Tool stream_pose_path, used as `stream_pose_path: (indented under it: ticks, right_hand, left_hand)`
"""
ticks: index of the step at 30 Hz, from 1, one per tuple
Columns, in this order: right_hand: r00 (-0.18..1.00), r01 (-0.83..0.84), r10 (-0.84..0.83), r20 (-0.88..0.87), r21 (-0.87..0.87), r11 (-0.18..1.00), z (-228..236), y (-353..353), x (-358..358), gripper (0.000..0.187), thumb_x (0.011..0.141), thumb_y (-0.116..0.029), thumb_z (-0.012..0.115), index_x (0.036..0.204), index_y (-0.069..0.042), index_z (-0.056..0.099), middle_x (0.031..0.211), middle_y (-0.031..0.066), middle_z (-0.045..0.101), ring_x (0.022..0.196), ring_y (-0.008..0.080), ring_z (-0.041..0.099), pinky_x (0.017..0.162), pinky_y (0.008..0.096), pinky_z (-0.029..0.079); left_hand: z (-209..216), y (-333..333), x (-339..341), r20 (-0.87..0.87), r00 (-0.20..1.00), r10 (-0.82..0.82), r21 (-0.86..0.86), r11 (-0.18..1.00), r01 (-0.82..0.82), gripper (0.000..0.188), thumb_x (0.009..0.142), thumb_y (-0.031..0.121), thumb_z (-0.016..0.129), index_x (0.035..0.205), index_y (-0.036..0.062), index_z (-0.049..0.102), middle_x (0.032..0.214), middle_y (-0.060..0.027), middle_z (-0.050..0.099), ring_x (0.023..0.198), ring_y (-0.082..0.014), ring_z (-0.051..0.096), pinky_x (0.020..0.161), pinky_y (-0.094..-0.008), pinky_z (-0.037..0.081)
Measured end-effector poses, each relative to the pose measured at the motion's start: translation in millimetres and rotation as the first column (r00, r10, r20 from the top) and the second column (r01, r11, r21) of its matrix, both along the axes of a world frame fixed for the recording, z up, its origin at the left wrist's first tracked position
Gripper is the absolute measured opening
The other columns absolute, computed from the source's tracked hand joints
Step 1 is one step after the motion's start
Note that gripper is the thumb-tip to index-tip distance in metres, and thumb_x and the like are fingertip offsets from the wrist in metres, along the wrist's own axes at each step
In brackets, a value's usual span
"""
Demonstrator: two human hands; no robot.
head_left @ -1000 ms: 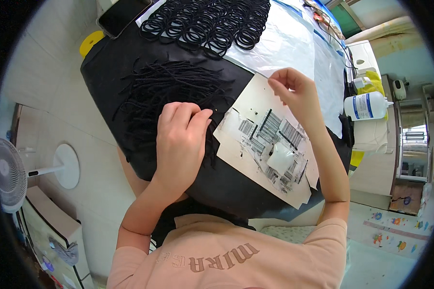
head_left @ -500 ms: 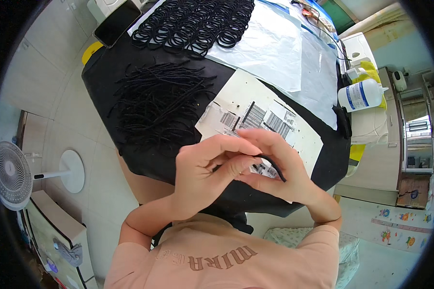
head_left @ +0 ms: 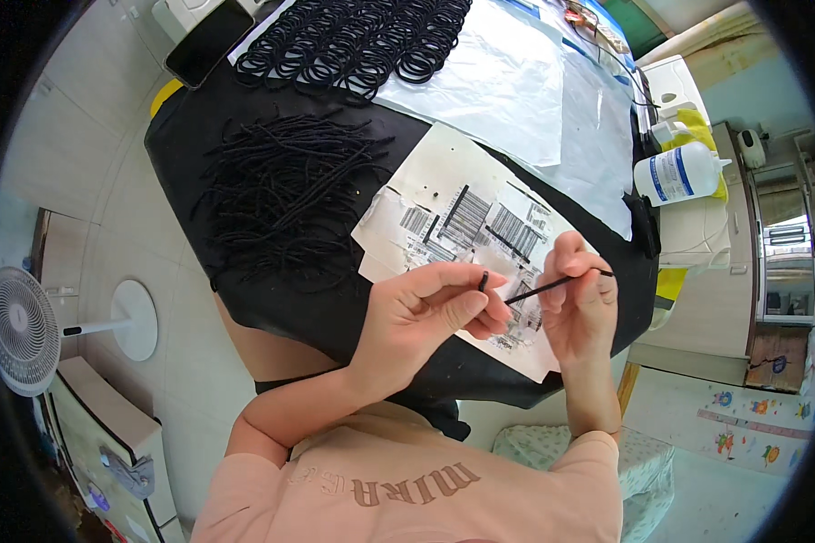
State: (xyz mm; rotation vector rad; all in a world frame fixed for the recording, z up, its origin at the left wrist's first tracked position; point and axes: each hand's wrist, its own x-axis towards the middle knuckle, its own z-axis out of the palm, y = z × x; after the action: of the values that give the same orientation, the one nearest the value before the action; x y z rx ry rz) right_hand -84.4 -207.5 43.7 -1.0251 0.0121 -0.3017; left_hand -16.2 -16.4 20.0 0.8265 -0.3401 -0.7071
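While both hands meet above the near side of the black worktop, one black cord spans the space between them. Left hand: grip closed on the cord. Right hand: grip pinching its far end. Beneath: cream card, near corner by the worktop edge. Left: pile of black cords, a bare strip separating it from the near edge. Beyond the right edge: white bottle, well apart.
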Motion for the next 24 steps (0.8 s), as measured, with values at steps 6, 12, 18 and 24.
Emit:
stream_pose_path:
  ticks: [6, 12, 18, 24]
  right_hand:
    - [0.994, -0.002, -0.027, -0.103, -0.271, 0.962, 6, -10, -13, 0.019, 0.086, 0.002, 0.072, 0.103, 0.005, 0.066, 0.084, 0.0093, 0.068, 0.077, 0.0146, 0.065, 0.067, 0.0251, 0.052]
    - [0.896, -0.139, -0.168, -0.411, -0.619, 0.773, 2, -15, -21, 0.017, 0.083, 0.004, 0.074, 0.098, 0.003, 0.069, 0.091, 0.0062, 0.071, 0.082, 0.0089, 0.066, 0.072, 0.0229, 0.054]
    - [0.904, -0.164, -0.22, -0.366, -0.774, 0.611, -5, -10, -18, 0.013, 0.084, 0.001, 0.074, 0.095, 0.001, 0.069, 0.086, 0.0035, 0.07, 0.075, 0.0066, 0.063, 0.066, 0.0216, 0.05]
    - [0.91, -0.14, -0.275, -0.309, -0.855, 0.5, -11, -6, -16, 0.013, 0.081, 0.003, 0.072, 0.093, 0.0, 0.068, 0.082, 0.0031, 0.067, 0.07, 0.0072, 0.061, 0.062, 0.0224, 0.049]
  left_hand:
    - [-7, -5, 5, 0.168, 0.985, 0.037, 0.224, 0.972, -0.075, 0.02, 0.094, -0.001, 0.061, 0.114, -0.0032, 0.063, 0.091, -0.0117, 0.072, 0.085, -0.0147, 0.07, 0.073, -0.0249, 0.057]
    - [-25, -3, 2, 0.553, 0.826, 0.111, 0.335, 0.878, -0.342, 0.012, 0.085, -0.001, 0.072, 0.096, 0.0005, 0.069, 0.086, -0.0101, 0.072, 0.072, -0.0137, 0.069, 0.062, -0.0252, 0.055]
    - [-23, -4, 4, 0.737, 0.667, 0.108, 0.285, 0.846, -0.451, 0.014, 0.079, -0.003, 0.074, 0.092, 0.002, 0.07, 0.084, -0.0115, 0.07, 0.069, -0.0217, 0.068, 0.059, -0.0282, 0.053]
    - [-26, -3, 3, 0.738, 0.668, 0.096, 0.292, 0.847, -0.445, 0.015, 0.078, -0.001, 0.075, 0.092, 0.0022, 0.069, 0.084, -0.0105, 0.07, 0.067, -0.0221, 0.067, 0.057, -0.029, 0.052]
